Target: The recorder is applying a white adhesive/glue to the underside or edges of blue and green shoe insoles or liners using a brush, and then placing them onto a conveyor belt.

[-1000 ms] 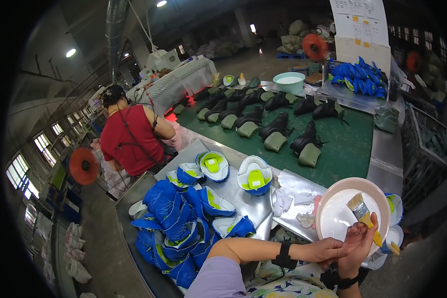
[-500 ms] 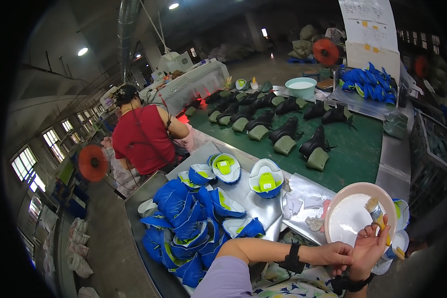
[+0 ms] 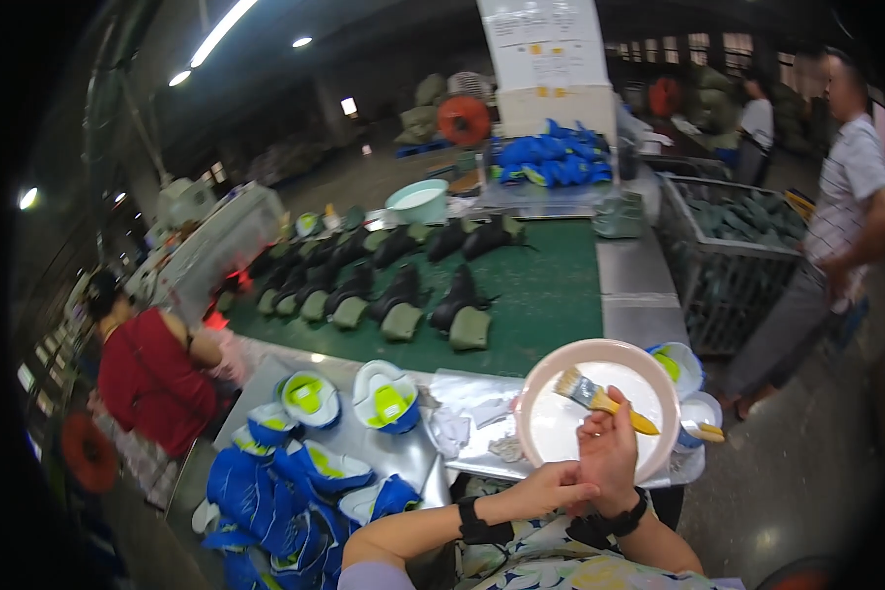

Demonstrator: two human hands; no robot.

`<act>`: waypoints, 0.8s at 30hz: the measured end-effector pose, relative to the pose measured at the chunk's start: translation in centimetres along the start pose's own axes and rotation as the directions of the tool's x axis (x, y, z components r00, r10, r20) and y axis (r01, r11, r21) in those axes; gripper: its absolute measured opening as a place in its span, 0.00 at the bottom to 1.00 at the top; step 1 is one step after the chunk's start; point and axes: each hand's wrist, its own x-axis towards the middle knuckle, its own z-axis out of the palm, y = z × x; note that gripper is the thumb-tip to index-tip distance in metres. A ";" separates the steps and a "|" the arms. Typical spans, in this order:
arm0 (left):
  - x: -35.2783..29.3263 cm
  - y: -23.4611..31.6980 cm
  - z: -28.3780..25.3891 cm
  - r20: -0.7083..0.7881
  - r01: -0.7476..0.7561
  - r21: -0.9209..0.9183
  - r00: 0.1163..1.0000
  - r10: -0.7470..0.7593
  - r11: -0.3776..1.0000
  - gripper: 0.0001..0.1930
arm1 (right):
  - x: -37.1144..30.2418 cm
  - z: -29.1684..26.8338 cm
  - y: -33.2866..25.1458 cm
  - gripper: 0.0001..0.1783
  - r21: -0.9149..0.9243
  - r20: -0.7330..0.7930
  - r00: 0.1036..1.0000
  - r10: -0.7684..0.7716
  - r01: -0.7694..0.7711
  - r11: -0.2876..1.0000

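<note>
My right hand (image 3: 610,457), palm turned up, holds a paintbrush (image 3: 606,397) with a yellow handle and pale bristles above a pink basin (image 3: 529,393) of white liquid. My left hand (image 3: 551,489) is closed, its fingertips pressed against the base of my right palm; whatever they might pinch is hidden. To the left lie blue shoe uppers (image 3: 256,492) with yellow-green linings, heaped on a metal tabletop. One upper (image 3: 386,398) stands apart, nearer the basin, its white underside up.
Black boot uppers with green parts (image 3: 400,310) sit in rows on a green table (image 3: 541,295). Beyond are a turquoise basin (image 3: 418,203) and a blue pile (image 3: 551,157). A person in red (image 3: 157,379) works at left; another (image 3: 846,216) stands right, beside a crate (image 3: 723,265).
The view has swung to the right, bringing the crate and a standing person into sight. The brush now lies more level, bristles pointing left. Both hands stay together.
</note>
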 end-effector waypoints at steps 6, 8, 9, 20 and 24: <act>0.0 -0.1 0.6 0.039 -0.019 -0.040 0.999 0.020 0.999 0.10 | 0.2 -1.0 -0.9 0.17 0.133 -0.011 0.998 0.069 -0.067 0.989; -0.1 -0.4 0.4 0.018 -0.019 -0.022 1.000 0.019 1.000 0.10 | 0.1 -1.3 -1.0 0.18 0.123 -0.005 0.998 0.056 -0.055 0.991; 0.0 -0.4 0.2 0.045 -0.009 -0.018 0.999 0.009 1.000 0.10 | 0.0 -1.3 -1.2 0.18 0.128 -0.021 0.999 0.032 -0.029 0.991; 0.3 -0.7 0.2 0.012 -0.001 0.015 1.000 0.001 1.000 0.11 | -0.6 -1.8 -1.4 0.20 -0.180 0.108 0.976 -0.190 0.207 0.962; -0.1 -0.7 0.5 -0.041 0.003 0.102 0.999 0.001 0.995 0.11 | -0.2 -2.4 -0.9 0.20 -0.215 0.097 0.978 -0.183 0.200 0.956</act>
